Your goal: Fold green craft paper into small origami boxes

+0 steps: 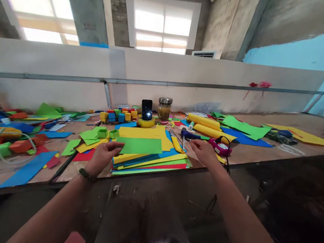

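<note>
Between the thumb and fingers of my left hand (104, 156) is the left end of a green paper strip (141, 145). The strip lies over a stack of coloured sheets (151, 166) at the table's front edge. My right hand (203, 152) is right of the stack, its fingertips drawn together beside a dark blue glue gun (189, 134). Whether anything is between those fingertips I cannot make out. A yellow cutter knife (177, 144) rests on the sheets, left of that hand. Two small green paper boxes (102, 132) stand beyond my left hand.
Behind the stack are a phone (146, 110) on a yellow tape roll (145, 123), a lidded jar (164, 109) and several coloured paper cubes (118, 115). Yellow rolls (204, 121) and a pink device (220, 145) lie right. Paper pieces and a blue strip (29, 169) cover the left.
</note>
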### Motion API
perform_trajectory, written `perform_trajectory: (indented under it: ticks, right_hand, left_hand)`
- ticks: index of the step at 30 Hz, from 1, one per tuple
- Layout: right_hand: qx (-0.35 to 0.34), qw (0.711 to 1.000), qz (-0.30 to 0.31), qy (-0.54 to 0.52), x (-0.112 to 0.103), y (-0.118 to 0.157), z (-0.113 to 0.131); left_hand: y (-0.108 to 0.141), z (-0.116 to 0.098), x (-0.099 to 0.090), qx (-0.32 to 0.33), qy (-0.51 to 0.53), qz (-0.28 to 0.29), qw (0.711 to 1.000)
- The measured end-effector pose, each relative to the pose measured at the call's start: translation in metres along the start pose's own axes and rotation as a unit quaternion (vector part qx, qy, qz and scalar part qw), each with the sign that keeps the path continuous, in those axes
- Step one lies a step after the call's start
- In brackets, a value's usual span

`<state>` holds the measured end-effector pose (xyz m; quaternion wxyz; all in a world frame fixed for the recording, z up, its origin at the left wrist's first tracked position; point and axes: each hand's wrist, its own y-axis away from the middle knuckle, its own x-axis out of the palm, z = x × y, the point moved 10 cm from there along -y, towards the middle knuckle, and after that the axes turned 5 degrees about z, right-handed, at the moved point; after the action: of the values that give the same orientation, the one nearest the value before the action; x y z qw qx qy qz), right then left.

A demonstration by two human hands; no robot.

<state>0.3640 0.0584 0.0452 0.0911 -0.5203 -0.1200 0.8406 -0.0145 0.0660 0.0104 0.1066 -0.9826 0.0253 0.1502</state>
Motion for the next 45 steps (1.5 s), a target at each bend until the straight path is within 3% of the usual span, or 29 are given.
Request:
perform_trajectory:
  ticks: [3,5,8,10,15,19,22,25,27,28,30,32,35,40,45]
  right_hand:
    - [0.028,0.997,0.022,0.061,-0.007,-0.026,-0.03]
    - [0.029,0.994,0.035,0.094,-0.01,-0.04,-0.037]
    - [0.021,0.99,0.052,0.129,-0.009,-0.056,-0.032]
    - [0.005,0.986,0.082,0.143,0.004,-0.062,-0.018]
    - [-0.009,0.972,0.14,0.187,0.053,-0.059,0.026]
    - [0.03,0.966,0.14,0.213,0.065,-0.057,0.038]
    - [0.064,0.968,0.112,0.217,0.049,-0.054,0.034]
    - [0.088,0.973,0.071,0.201,0.018,-0.035,0.021]
    - [0.049,0.997,-0.015,0.055,-0.014,-0.01,0.017]
    - [0.032,0.998,-0.038,-0.034,-0.025,0.005,0.013]
    - [0.074,0.98,-0.058,-0.173,-0.036,0.036,-0.011]
    - [0.13,0.962,-0.056,-0.232,-0.033,0.061,-0.033]
    - [0.165,0.948,0.006,-0.271,-0.008,0.081,-0.046]
    - [0.183,0.92,0.062,-0.341,0.022,0.089,-0.056]
    - [0.206,0.906,0.088,-0.36,0.03,0.093,-0.064]
  left_hand:
    - [-0.022,0.014,0.009,-0.03,-0.104,0.054,0.993]
    - [-0.029,0.011,0.012,-0.005,-0.246,0.084,0.966]
    - [-0.036,-0.008,0.013,0.062,-0.426,0.069,0.9]
    - [-0.041,-0.02,0.019,0.087,-0.465,0.063,0.879]
    - [-0.044,-0.021,0.082,0.143,-0.43,0.2,0.869]
    - [-0.043,-0.004,0.109,0.121,-0.433,0.249,0.858]
    - [-0.046,-0.001,0.108,0.112,-0.416,0.241,0.869]
    - [-0.049,0.001,0.104,0.093,-0.395,0.247,0.88]
    - [-0.045,-0.001,0.108,0.098,-0.374,0.27,0.882]
    - [-0.042,-0.004,0.111,0.106,-0.36,0.283,0.883]
    - [-0.033,-0.01,0.119,0.128,-0.328,0.302,0.886]
    - [-0.025,-0.018,0.125,0.154,-0.296,0.31,0.89]
    - [-0.019,-0.026,0.129,0.191,-0.269,0.307,0.893]
    - [-0.017,-0.024,0.13,0.225,-0.262,0.316,0.884]
    - [-0.013,-0.025,0.128,0.251,-0.264,0.311,0.878]
